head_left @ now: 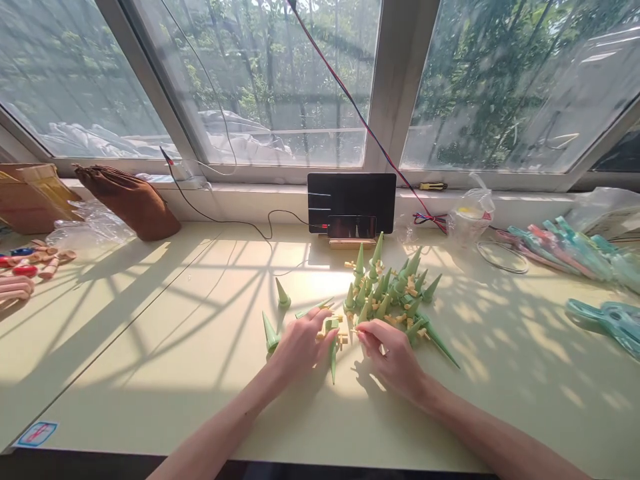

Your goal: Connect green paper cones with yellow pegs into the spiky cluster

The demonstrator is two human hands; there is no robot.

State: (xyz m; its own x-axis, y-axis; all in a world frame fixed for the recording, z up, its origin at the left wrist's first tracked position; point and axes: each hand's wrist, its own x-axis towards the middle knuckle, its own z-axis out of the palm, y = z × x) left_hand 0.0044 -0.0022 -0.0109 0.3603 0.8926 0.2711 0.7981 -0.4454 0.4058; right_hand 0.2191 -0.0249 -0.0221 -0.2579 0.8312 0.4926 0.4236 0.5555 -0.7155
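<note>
My left hand (303, 339) is closed around a green cone-shaped piece (333, 363), its tip pointing toward me. Small yellow parts (342, 339) show beside its wide end; fingers partly cover them. Just to the right, my right hand (389, 347) pinches a tiny yellow piece (354, 331) between thumb and forefinger. Behind that hand lies a heap of green cones (385, 293) mixed with small yellow parts. One green cone (283, 293) stands upright left of the heap, and a tilted cone (270, 333) sits by my left wrist.
A black tablet (350, 193) and a phone (351, 227) lean near the window. Brown pouch (133, 203) and red-and-tan pieces (30, 270) lie left. At right are a bagged cup (471, 213), bundled pink and teal plastic items (565, 248) and a teal clamp-like item (607, 320).
</note>
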